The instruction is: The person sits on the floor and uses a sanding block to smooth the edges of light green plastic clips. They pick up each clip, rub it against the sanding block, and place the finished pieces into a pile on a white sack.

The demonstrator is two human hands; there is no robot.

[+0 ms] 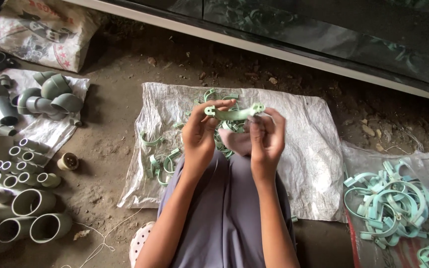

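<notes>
Green clamp, held level above the white sack: left hand pinching one eared end, right hand closed on the other; best worked with both ends firmly gripped.

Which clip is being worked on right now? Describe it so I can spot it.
Start at the white woven sack spread on the dirt in the middle. Above it, the left hand and right hand hold one pale green clip between them. Unlike the loose clips lying on the sack, it is lifted and stretched flat.
</notes>
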